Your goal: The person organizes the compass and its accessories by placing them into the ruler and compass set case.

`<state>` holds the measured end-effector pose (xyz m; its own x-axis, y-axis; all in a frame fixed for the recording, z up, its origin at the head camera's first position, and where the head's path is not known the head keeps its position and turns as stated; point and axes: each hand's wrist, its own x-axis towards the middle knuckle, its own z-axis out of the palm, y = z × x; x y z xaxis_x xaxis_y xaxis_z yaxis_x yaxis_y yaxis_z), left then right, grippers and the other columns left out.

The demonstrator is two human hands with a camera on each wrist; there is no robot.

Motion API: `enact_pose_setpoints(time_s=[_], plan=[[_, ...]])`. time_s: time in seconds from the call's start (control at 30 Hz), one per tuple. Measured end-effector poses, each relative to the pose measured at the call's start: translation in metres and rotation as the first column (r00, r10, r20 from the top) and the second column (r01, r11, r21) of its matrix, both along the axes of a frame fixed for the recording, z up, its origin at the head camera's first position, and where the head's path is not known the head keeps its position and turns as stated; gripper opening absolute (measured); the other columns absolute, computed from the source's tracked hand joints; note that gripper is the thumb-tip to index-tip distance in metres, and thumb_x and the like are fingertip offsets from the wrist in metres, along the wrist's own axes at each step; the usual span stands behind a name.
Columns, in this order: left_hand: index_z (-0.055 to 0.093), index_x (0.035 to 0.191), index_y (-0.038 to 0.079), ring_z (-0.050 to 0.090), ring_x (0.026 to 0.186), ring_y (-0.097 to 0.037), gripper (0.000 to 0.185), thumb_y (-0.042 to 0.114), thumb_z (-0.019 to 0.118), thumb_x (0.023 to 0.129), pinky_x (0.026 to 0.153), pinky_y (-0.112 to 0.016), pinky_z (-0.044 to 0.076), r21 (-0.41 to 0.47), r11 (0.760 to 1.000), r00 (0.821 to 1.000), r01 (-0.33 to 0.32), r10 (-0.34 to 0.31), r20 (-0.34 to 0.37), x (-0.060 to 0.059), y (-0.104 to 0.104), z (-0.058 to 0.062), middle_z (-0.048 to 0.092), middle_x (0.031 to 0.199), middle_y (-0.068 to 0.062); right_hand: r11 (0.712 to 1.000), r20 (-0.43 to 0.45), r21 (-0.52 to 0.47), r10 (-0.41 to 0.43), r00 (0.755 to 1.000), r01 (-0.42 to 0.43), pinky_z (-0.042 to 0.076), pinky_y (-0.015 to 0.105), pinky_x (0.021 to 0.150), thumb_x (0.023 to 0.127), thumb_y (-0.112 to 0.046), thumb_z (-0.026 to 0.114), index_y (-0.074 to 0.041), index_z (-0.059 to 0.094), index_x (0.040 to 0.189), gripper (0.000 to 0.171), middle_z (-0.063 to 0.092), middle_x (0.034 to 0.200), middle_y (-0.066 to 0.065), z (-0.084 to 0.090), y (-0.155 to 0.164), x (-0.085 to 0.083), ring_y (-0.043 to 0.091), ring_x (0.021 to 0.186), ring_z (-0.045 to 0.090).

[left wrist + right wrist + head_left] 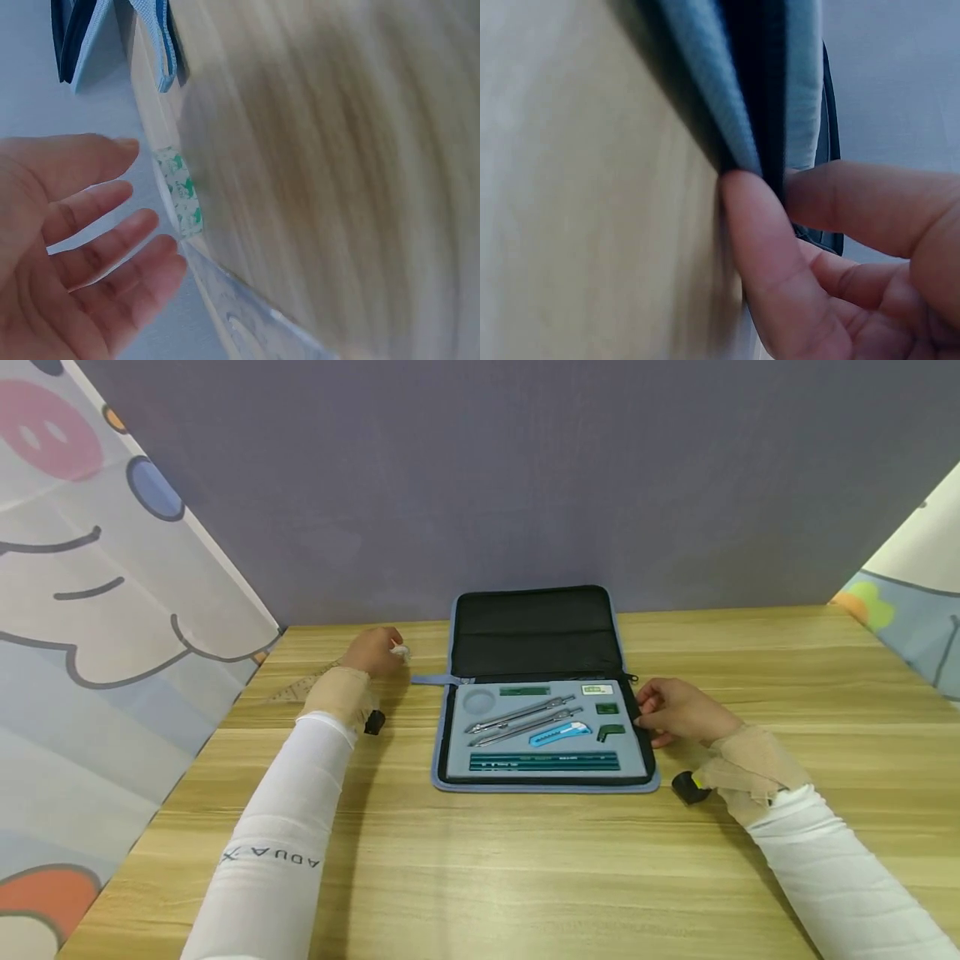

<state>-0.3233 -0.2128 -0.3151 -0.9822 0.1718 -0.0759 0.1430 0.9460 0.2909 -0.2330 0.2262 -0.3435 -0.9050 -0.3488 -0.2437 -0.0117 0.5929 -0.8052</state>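
Open drafting-tool case [536, 635] lies flat mid-table [480, 860], lid back, with compasses [525, 717], a blue utility knife [559, 734] and a pencil strip in the grey tray. Right hand [678, 712] pinches the case's right edge between thumb and fingers. Left hand [372, 652] is left of the case, fingers loose and spread, just beside a small green-printed white eraser [180, 193] on the table, not gripping it.

White sleeves [277, 827]; tan wrist wraps [341, 693]; black cameras [373, 722].
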Motion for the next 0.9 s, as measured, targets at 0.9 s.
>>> enact_pose_setpoints(time_s=[0.9], plan=[[0.047,0.134,-0.002,0.051,0.113,-0.04,0.044,0.015,0.054,0.094,0.094,-0.051,0.043,-0.015,1.0,0.999,-0.013,0.014,0.049,-0.018,-0.009,-0.015,0.052,0.128,-0.027,1.0,0.014,-0.007,-0.007,1.0,0.007,0.057,0.03,0.058,0.086,0.004,0.059,0.014,0.04,0.11,0.032,0.046,0.088,0.013,-0.001,-0.006,0.0,0.015,0.065,0.055]])
